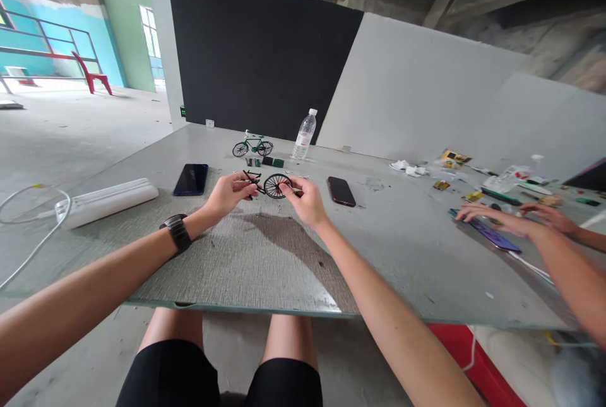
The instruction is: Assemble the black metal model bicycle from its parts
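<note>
Over the middle of the table, my left hand [231, 192] pinches a dark toy bicycle frame [257, 186]. Opposite it, my right hand [304, 199] grips a black spoked toy wheel [276, 186] at its hub. The wheel's left edge meets the end of the frame; whether they are joined I cannot tell. Behind my hands stands an upright green model bicycle [253, 145]. Small dark green pieces [272, 161] lie in front of it, with tiny bits scattered nearer my fingers.
A phone [191, 180] and a white power strip [108, 200] lie left, another phone [341, 191] right. A water bottle [304, 135] stands by the black partition [260, 47]. Far right, a co-worker's hands [495, 218] are over a purple-screened phone [492, 234], near cluttered parts.
</note>
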Demonstrator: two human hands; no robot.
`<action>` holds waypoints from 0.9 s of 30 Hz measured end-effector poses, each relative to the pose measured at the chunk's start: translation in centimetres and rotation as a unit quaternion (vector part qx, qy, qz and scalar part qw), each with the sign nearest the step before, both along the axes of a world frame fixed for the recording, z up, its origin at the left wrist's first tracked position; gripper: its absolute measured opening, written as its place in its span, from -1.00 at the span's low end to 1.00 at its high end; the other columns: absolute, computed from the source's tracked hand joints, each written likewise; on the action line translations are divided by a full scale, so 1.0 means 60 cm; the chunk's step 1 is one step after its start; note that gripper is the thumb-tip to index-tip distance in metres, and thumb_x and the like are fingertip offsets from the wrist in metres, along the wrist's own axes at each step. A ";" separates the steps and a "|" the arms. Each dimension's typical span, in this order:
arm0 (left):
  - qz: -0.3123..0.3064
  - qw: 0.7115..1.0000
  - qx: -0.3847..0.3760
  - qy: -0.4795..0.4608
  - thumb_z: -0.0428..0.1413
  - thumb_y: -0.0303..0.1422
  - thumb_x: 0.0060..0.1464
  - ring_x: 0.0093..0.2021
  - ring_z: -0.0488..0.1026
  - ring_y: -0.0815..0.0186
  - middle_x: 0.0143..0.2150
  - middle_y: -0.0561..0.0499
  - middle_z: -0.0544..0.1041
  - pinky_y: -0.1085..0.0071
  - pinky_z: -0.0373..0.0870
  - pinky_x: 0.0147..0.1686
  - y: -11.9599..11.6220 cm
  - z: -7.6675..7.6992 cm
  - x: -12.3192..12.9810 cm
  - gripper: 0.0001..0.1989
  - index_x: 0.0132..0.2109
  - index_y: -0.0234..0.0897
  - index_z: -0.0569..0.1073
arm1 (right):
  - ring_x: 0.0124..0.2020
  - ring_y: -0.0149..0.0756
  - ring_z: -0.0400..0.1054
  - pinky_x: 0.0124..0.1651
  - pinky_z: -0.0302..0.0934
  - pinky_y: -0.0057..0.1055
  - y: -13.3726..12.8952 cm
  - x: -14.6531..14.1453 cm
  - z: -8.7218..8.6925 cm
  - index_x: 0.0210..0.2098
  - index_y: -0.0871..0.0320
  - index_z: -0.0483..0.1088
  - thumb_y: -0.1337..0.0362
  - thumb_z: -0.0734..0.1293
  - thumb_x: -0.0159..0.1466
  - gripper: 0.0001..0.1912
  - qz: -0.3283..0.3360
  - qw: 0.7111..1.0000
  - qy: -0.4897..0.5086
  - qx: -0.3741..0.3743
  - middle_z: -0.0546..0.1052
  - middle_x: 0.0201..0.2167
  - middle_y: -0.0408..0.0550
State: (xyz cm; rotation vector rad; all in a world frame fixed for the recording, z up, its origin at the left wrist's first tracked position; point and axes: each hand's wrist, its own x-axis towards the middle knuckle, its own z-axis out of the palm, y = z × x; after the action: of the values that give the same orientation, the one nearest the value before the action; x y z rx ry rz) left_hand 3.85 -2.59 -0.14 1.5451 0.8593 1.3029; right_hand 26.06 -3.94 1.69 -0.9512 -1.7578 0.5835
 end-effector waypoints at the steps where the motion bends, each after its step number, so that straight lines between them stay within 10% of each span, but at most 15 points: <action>1: -0.008 1.000 0.001 0.001 0.27 -0.29 0.10 -0.27 0.63 0.22 -0.29 -0.10 0.64 0.31 0.54 -0.27 -0.001 0.000 0.001 -0.72 -0.11 -0.35 0.46 | -0.17 -0.18 0.53 -0.14 0.38 -0.31 -0.001 -0.005 -0.002 -0.20 0.18 0.51 -0.02 0.38 0.28 -0.64 0.002 1.000 0.002 -0.004 0.63 -0.21 0.05; 27: -0.071 0.995 -0.035 0.059 0.24 -0.24 0.11 -0.24 0.55 0.25 -0.20 -0.16 0.66 0.36 0.52 -0.26 -0.017 0.015 0.007 -0.69 -0.13 -0.43 0.62 | -0.44 -0.36 0.40 -0.44 0.21 -0.45 -0.020 -0.030 -0.004 -0.20 0.15 0.51 -0.04 0.38 0.28 -0.63 0.059 0.991 0.063 -0.101 0.56 -0.43 -0.09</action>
State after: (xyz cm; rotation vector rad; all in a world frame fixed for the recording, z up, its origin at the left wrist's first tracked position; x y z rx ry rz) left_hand 4.24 -3.61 0.73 1.6082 0.8441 1.0789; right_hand 24.28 -5.11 1.43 -0.9295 -1.6726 0.8926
